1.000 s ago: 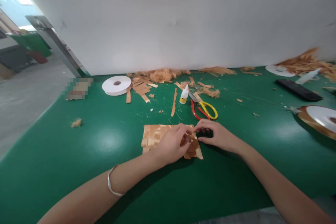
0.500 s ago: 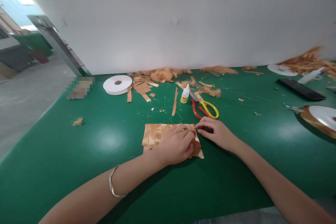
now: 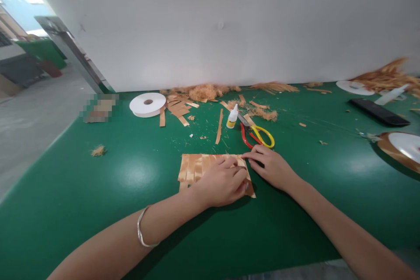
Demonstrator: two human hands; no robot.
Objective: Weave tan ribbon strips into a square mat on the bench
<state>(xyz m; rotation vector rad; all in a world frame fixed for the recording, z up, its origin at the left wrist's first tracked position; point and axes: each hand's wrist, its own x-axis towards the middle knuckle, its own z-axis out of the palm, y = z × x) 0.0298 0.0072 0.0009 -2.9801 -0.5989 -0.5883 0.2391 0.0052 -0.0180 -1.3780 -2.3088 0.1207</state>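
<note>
1. Flat, roughly rectangular panel of glossy golden-tan ribbon strips [image 3: 192, 168]; strips laid side by side, seams visible, lower left edge uneven, a small dark gap near that edge. Lies on the smooth green tabletop [image 3: 65, 183]. Right-hand portion partly hidden.
2. Bare left hand [image 3: 225, 182], silver bangle [image 3: 141, 229] on its wrist: rests over the panel's centre and 3 o'clock side; fingers bent and close together. Whether they pinch a strip, cannot tell.
3. Bare right hand [image 3: 271, 167]: at the panel's 2 o'clock corner, forefinger reaching that corner, fingers narrowly spread, thumb hidden. Grip, cannot tell.
4. About the panel: small white bottle with yellow label [image 3: 231, 119], 1 o'clock; scissors with red and yellow handles [image 3: 262, 135], between 1 and 2 o'clock; flat white roll [image 3: 148, 105], between 10 and 11 o'clock.
5. Against the earlier frame: left fingertips sit farther toward 3 o'clock; right hand lies flatter; panel appears unmoved.
</note>
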